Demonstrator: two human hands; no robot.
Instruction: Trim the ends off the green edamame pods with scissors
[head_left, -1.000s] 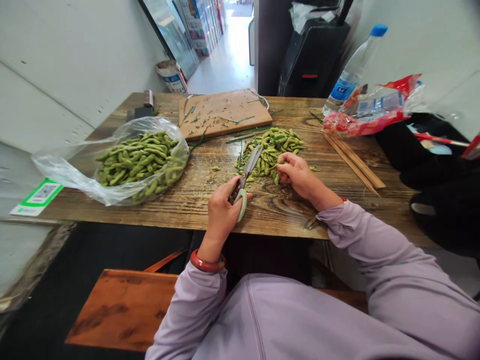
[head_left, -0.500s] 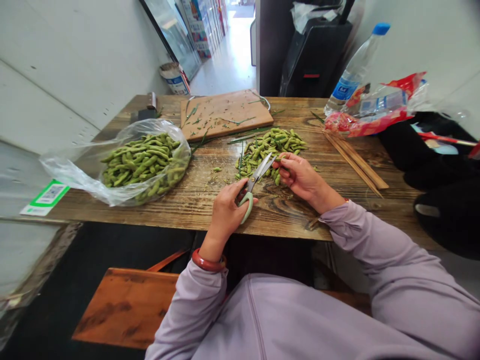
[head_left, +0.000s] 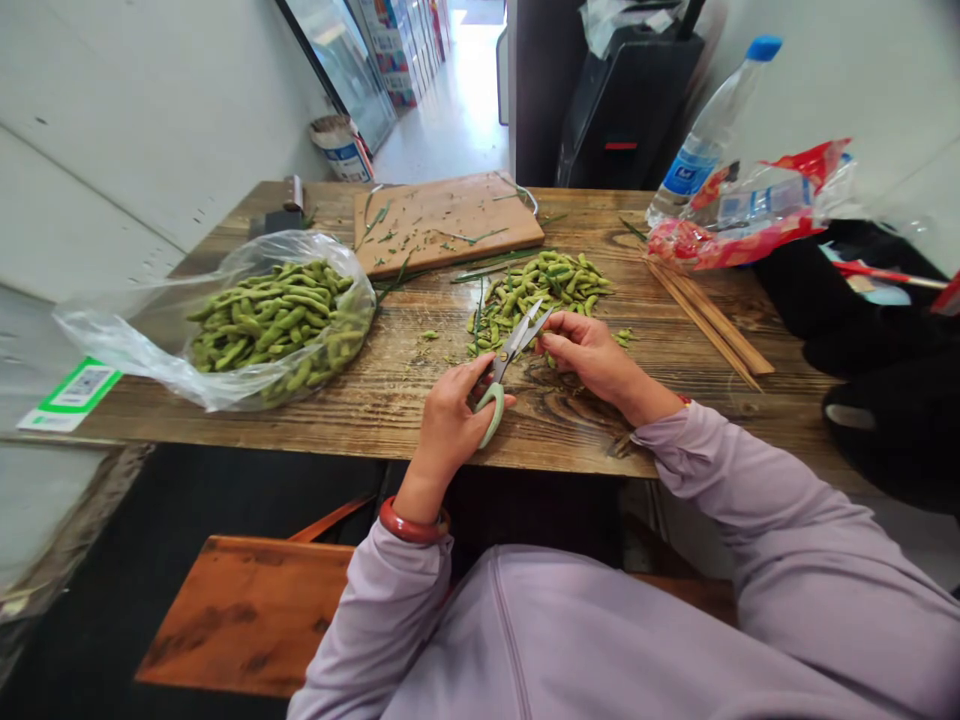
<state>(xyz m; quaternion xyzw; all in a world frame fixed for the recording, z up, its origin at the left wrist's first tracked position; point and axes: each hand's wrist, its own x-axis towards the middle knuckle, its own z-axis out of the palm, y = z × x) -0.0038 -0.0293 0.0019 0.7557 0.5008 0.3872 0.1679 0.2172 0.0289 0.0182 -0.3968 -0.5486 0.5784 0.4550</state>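
Rough wooden table [head_left: 375, 405] in a narrow room, with a corridor beyond its far edge. Near the middle, the left hand [head_left: 450, 415] grips green-handled scissors [head_left: 514, 350], blades parted and pointing far-right. The right hand [head_left: 592, 350] is curled just beside the blade tips, pinching an edamame pod [head_left: 549, 338] that its fingers mostly hide. Behind both hands lies a loose pile of pods [head_left: 544, 280]. A clear plastic bag of pods [head_left: 277, 315] sits at left, a cutting board [head_left: 450, 220] farther back, and chopsticks [head_left: 709, 320] and a water bottle [head_left: 705, 140] at right.
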